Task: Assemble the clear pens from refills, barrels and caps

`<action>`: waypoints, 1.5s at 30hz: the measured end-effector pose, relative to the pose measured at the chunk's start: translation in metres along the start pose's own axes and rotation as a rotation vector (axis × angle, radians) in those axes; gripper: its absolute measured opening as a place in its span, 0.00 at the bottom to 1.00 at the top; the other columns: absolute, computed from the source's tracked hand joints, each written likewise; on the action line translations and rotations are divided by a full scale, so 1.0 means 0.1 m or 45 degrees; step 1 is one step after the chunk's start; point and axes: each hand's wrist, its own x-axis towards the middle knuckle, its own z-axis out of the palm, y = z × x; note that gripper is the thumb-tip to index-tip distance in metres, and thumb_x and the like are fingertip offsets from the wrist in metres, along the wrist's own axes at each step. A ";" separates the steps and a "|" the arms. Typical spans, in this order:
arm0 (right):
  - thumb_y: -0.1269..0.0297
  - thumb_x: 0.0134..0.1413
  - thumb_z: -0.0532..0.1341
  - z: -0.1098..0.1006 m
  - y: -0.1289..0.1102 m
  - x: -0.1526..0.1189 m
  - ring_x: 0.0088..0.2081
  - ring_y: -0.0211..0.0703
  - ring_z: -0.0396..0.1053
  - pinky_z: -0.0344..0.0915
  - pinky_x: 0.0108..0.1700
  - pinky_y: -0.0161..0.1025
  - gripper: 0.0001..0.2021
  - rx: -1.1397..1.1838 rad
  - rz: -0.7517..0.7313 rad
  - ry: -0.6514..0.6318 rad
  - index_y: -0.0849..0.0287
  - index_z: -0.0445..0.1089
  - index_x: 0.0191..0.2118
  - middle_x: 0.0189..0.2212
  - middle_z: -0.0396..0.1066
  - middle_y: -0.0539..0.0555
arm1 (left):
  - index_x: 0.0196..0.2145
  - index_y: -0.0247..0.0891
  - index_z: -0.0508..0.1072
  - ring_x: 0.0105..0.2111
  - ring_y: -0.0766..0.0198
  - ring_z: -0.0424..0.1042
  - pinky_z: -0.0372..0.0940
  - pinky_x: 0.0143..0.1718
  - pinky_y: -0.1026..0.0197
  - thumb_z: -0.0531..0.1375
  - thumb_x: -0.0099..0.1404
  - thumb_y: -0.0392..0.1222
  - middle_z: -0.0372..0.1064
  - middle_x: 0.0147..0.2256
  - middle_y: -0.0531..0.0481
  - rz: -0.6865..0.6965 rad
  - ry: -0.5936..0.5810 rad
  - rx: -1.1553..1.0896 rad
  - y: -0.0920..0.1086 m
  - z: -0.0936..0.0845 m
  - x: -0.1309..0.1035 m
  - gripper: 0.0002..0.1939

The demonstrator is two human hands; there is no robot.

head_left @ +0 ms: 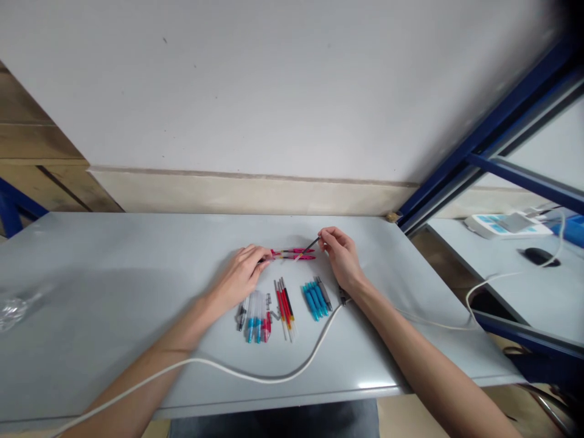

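Note:
My right hand [340, 252] pinches a black pen refill [311, 246], which slants down to the left with its pale end lowest. My left hand [244, 271] is closed beside the left ends of two pink pens [303, 257] lying side by side; a small dark bit shows at its fingertips, but what it grips is mostly hidden. Nearer me lie several clear pen barrels [255, 310] with blue, pink and dark grips, partly under my left wrist. Right of these are red and black refills [285, 304], then several blue pen parts and a grey one [316, 298].
A white cable [196, 360] runs across the grey table [137, 274] in front of the pens. Crumpled clear plastic [13, 313] lies at far left. Blue metal framing [438, 173] stands at right, beyond it a black mouse [541, 257] and a white device [506, 225].

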 end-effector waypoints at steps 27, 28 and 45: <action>0.53 0.56 0.67 0.04 -0.06 -0.06 0.31 0.40 0.66 0.64 0.40 0.38 0.12 0.027 0.052 -0.082 0.57 0.75 0.35 0.28 0.72 0.51 | 0.45 0.40 0.69 0.43 0.59 0.71 0.64 0.48 0.54 0.54 0.74 0.36 0.72 0.41 0.49 0.027 -0.024 -0.013 0.02 0.00 0.01 0.06; 0.53 0.56 0.67 0.04 -0.06 -0.07 0.31 0.40 0.67 0.64 0.41 0.39 0.12 0.008 0.060 -0.099 0.57 0.75 0.36 0.29 0.73 0.51 | 0.45 0.40 0.69 0.43 0.59 0.71 0.64 0.48 0.54 0.54 0.74 0.37 0.72 0.41 0.49 0.024 -0.025 -0.015 0.02 0.00 0.00 0.06; 0.54 0.58 0.66 0.13 -0.15 -0.18 0.35 0.44 0.75 0.68 0.45 0.41 0.11 -0.108 0.065 -0.158 0.57 0.75 0.37 0.31 0.79 0.54 | 0.43 0.40 0.71 0.43 0.58 0.72 0.65 0.47 0.54 0.57 0.72 0.38 0.74 0.41 0.48 0.086 0.003 0.019 0.06 -0.02 0.03 0.04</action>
